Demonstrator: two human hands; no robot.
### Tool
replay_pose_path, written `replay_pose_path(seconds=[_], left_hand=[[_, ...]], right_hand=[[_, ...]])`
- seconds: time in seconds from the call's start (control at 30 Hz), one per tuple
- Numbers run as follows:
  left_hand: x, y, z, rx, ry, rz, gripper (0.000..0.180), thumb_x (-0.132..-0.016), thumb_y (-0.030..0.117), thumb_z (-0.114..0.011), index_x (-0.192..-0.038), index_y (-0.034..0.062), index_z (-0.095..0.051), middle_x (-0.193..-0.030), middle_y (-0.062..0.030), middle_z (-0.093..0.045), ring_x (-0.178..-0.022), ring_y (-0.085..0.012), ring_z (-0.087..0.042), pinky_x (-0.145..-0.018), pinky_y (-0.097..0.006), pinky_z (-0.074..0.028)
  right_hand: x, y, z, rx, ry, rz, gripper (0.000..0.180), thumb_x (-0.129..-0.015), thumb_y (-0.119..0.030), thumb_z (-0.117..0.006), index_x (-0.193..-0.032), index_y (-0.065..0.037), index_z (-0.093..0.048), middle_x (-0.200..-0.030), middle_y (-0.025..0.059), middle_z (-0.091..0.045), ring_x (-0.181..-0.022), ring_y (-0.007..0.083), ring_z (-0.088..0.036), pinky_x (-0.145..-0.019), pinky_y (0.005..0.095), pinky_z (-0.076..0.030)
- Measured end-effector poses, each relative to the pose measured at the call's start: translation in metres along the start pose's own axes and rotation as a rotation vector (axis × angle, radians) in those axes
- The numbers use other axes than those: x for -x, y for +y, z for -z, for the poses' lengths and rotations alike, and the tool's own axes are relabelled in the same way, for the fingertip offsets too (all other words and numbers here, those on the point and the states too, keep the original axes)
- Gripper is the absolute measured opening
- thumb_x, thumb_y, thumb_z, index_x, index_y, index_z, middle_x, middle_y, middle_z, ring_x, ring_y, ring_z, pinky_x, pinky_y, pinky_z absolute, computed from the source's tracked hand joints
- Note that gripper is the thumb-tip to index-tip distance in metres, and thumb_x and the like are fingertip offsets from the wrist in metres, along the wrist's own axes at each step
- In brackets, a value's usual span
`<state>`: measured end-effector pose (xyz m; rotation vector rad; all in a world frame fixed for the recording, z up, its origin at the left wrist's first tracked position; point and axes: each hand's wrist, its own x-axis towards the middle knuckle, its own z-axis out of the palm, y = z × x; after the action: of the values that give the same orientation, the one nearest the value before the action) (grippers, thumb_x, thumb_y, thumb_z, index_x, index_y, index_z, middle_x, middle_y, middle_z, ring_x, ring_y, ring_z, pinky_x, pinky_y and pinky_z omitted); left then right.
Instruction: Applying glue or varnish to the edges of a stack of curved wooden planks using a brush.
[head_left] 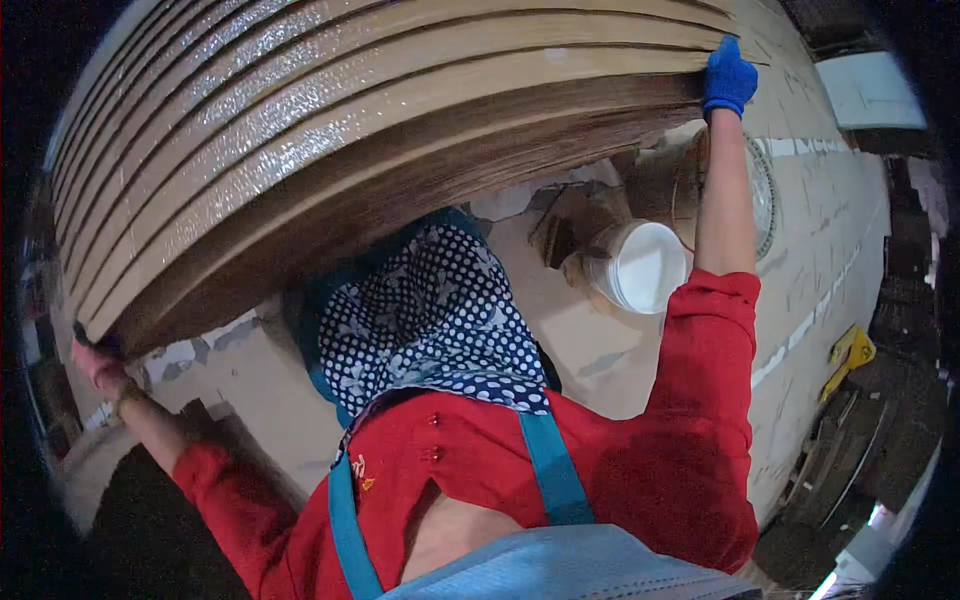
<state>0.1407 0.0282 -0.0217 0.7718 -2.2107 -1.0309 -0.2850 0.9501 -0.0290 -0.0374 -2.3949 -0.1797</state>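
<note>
the left hand [98,365] grips the lower left end of a stack of long wooden boards [380,130]; the blue-gloved right hand [728,78] clamps its upper right end, above a white bucket [640,266].

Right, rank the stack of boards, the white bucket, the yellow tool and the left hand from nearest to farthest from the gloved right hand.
1. Stack of boards: gripped by the right hand at its right end.
2. White bucket: on the floor, below the hand.
3. Yellow tool: lower right, on the floor.
4. Left hand: far left, at the boards' other end.
</note>
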Motion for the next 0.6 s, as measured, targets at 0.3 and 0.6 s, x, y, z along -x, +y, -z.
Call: replay_pose_path(seconds=[0.3, 0.6], left_hand=[[-0.031, -0.039, 0.002, -0.986, 0.222, -0.015, 0.039, -0.085, 0.032, -0.055, -0.107, -0.0002, -0.056, -0.088, -0.0177, -0.063, -0.084, -0.0301, -0.06, -0.071, -0.043, -0.047], [-0.038, -0.041, -0.024, 0.198, 0.401, 0.366, 0.038, -0.086, 0.035, -0.05, -0.096, 0.0009, -0.062, -0.088, -0.0155, -0.061, -0.075, -0.021, -0.055, -0.064, -0.04, -0.047]], right_hand=[[-0.002, -0.023, 0.021, -0.195, 0.002, -0.231, 0.024, -0.08, -0.036, -0.053, -0.091, -0.015, -0.059, -0.071, 0.0204, -0.062, -0.069, 0.0389, -0.061, -0.06, 0.0502, -0.047], [-0.002, 0.005, -0.007, 0.057, -0.085, 0.153, 0.033, -0.087, -0.037, -0.043, -0.083, -0.01, -0.061, -0.073, 0.0235, -0.06, -0.068, 0.0406, -0.059, -0.059, 0.0518, -0.044]])
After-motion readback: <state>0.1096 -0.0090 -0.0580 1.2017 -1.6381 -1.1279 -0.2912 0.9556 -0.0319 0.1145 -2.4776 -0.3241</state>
